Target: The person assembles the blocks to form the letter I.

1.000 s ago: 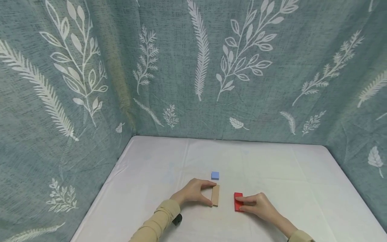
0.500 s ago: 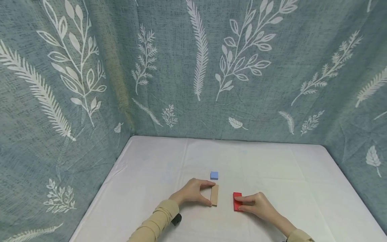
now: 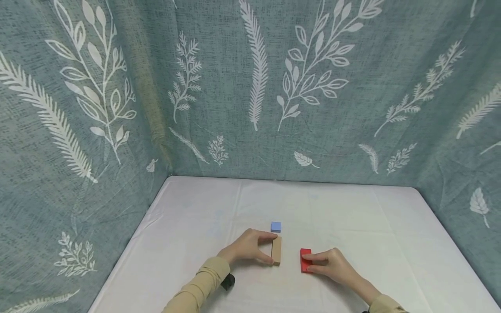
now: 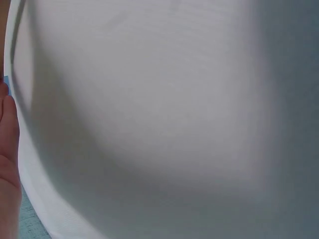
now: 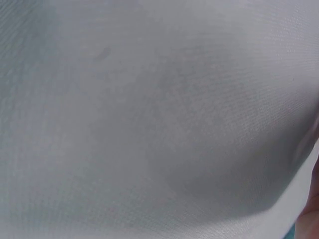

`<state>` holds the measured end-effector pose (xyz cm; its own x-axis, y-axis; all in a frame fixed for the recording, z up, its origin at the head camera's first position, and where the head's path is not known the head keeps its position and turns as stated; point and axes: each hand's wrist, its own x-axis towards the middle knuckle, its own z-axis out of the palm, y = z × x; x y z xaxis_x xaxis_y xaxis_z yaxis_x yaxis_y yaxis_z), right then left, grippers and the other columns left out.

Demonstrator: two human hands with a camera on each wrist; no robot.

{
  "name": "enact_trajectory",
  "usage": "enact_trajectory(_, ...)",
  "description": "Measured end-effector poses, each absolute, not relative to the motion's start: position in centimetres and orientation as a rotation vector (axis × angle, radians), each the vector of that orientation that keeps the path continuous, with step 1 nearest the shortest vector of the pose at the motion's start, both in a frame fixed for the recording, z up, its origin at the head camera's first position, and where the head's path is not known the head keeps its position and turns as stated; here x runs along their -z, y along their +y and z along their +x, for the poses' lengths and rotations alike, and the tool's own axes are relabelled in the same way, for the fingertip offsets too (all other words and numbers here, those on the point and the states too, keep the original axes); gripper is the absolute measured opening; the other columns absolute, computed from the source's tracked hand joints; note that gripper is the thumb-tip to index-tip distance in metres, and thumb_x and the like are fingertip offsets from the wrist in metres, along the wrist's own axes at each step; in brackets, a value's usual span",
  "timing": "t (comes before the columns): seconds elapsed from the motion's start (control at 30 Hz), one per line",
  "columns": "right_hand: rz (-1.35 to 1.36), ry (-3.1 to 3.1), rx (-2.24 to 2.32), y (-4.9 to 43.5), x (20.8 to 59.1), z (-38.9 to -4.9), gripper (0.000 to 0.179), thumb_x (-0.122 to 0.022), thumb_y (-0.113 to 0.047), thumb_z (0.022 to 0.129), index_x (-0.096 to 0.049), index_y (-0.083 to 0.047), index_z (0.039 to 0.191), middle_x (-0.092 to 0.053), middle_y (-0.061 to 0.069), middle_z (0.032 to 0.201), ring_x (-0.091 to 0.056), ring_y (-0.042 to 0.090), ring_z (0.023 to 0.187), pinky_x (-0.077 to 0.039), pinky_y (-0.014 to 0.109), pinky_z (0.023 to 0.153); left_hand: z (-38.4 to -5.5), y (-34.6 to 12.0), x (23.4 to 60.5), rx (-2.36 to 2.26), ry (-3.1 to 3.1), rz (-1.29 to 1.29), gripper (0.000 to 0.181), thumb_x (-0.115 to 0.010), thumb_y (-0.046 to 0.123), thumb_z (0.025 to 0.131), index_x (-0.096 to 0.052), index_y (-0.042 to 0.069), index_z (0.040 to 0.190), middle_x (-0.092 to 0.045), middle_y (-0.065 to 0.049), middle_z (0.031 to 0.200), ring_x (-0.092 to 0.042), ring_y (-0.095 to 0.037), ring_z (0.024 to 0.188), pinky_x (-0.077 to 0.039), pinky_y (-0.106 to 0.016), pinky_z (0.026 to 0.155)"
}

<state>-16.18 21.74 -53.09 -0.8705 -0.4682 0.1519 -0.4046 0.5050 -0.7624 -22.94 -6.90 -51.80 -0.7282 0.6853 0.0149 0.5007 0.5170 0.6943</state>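
In the head view, my left hand (image 3: 248, 245) holds a bare wooden block (image 3: 276, 251) by its far and near ends, between fingers and thumb. More of the block's left side shows now. To the right, my right hand (image 3: 333, 264) grips a red block (image 3: 305, 251) with thumb and fingers, which cover part of its top and right side. Just beyond the wooden block lies a small blue block (image 3: 275, 226). Only edges of the hands appear in the wrist views: left fingers (image 4: 9, 124) at the left border, part of the right hand (image 5: 310, 216) at the lower right.
A white cloth (image 3: 344, 217) covers the table. A teal curtain (image 3: 235, 87) with white leaf prints hangs around the back and sides. A small black device (image 3: 228, 282) sits under the left sleeve (image 3: 199, 282).
The wooden block has tipped or risen slightly in my left hand, showing its left side. My right hand and the red block keep their pose. The head view has shifted slightly.
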Motion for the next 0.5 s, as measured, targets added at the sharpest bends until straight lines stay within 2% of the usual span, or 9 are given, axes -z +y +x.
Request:
enact_trajectory(0.27,-0.773,2.684,1.302,21.7,53.1,-16.1,0.032,-0.07,-0.028,0.075,-0.069,-0.011,0.102,-0.068,0.003,0.096,-0.059,0.009,0.095,-0.049,0.017,0.076,-23.3,-6.9,50.3,-1.104,2.414,0.975,0.068,-0.078,0.036,0.065,-0.054,0.016,0.125,-0.053,0.003,0.126,-0.051,-0.016,0.115,-0.041,-0.019,0.094)
enact_trajectory(0.5,-0.782,2.696,1.301,21.7,53.1,-16.1,0.032,-0.07,-0.028,0.075,-0.07,-0.011,0.102,-0.068,0.002,0.096,-0.059,0.009,0.094,-0.049,0.018,0.075,-24.0,-7.1,48.5,-1.177,2.361,0.951,0.068,-0.078,0.032,0.067,-0.051,0.019,0.127,-0.05,0.003,0.129,-0.049,-0.016,0.117,-0.04,-0.02,0.095)
